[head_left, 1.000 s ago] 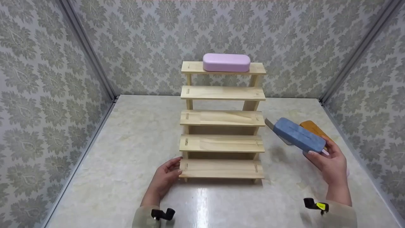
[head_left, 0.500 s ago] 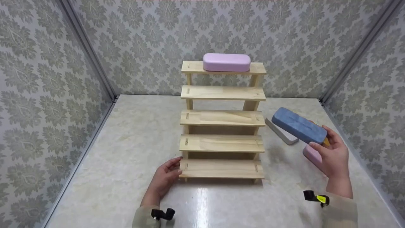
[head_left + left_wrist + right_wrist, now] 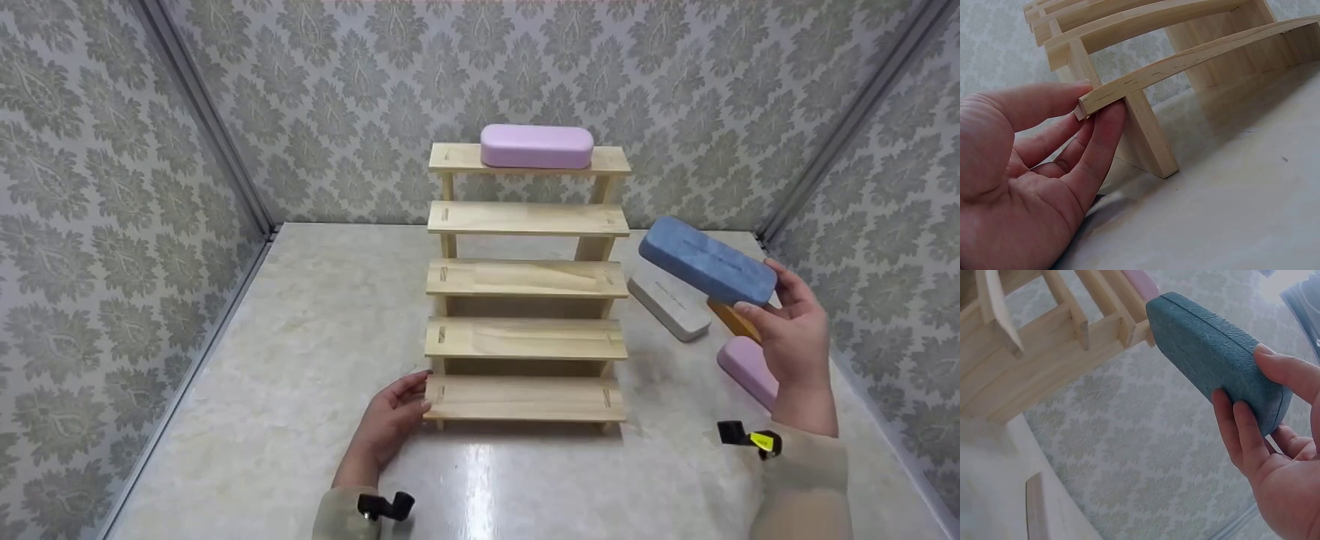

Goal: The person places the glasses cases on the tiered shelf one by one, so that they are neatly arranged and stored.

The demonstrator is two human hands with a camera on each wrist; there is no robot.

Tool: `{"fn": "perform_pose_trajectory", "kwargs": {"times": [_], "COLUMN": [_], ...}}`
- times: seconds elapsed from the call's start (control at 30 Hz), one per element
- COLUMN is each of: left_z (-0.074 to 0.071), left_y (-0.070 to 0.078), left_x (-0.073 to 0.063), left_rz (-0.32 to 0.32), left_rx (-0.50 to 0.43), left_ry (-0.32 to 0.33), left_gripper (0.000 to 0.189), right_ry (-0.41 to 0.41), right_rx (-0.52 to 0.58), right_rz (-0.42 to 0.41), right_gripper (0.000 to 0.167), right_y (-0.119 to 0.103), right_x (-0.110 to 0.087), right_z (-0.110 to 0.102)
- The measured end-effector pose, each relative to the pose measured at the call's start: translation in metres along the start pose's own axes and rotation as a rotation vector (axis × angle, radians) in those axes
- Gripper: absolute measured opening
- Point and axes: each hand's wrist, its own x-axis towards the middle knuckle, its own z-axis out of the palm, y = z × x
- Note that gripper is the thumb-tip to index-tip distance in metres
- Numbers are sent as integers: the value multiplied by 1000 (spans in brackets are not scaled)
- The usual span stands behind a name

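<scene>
My right hand (image 3: 799,330) grips one end of a blue glasses case (image 3: 707,260), held up in the air right of the wooden stepped shelf (image 3: 525,279). In the right wrist view the blue case (image 3: 1213,354) shows a lid seam along its side, with the thumb on one face and fingers beneath. My left hand (image 3: 386,424) pinches the left end of the lowest board; the left wrist view shows the thumb on top of that board (image 3: 1129,81) and fingers under it. A pink glasses case (image 3: 536,147) lies on the top board.
On the table right of the shelf lie a white case (image 3: 669,304), an orange case (image 3: 735,321) and another pink case (image 3: 748,371), the last two partly behind my right hand. Patterned walls (image 3: 525,67) enclose the table (image 3: 300,322) at the back and sides.
The blue case has risen off the right side of the table in my right hand, uncovering the white, orange and pink cases. My left hand has stayed on the lowest board.
</scene>
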Motion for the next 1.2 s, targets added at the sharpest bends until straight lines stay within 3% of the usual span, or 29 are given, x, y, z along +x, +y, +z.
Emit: {"fn": "perform_pose_trajectory", "kwargs": {"times": [0.67, 0.93, 1.2], "left_z": [-2, -2, -1], "left_y": [-1, 0, 1], "left_x": [0, 0, 0], "left_rz": [40, 15, 5], "left_rx": [54, -32, -22], "left_ry": [-13, -43, -29], "left_gripper": [61, 63, 62], "right_ry": [-205, -265, -346], "right_rx": [28, -7, -22], "right_rz": [-18, 38, 100], "right_gripper": [61, 64, 66], "right_y": [-12, -10, -6], "right_x": [44, 60, 77], "right_z": [55, 78, 101]}}
